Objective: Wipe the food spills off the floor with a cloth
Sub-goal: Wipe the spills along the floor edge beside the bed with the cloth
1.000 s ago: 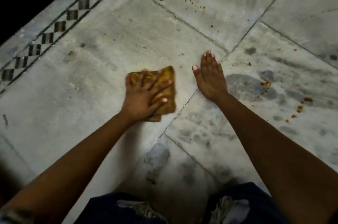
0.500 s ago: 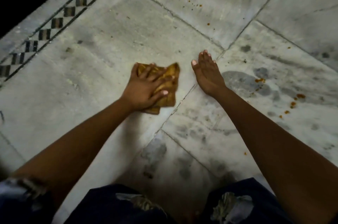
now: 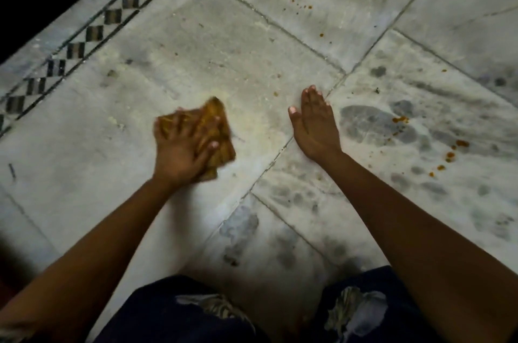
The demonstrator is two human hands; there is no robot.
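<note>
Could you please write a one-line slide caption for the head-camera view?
Left hand presses a yellow cloth on the marble floor; right hand braces flat; orange spills remain.

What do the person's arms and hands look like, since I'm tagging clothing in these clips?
Both forearms are bare, with no sleeves, watch or rings visible. The left hand and right hand wear no gloves. Fingernails look short and pale.

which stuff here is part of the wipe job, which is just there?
Job: yellow cloth under left hand; orange spill spots far and right; right hand braced flat on floor tile.
Not job: checkered border strip; dark smudges.
</note>
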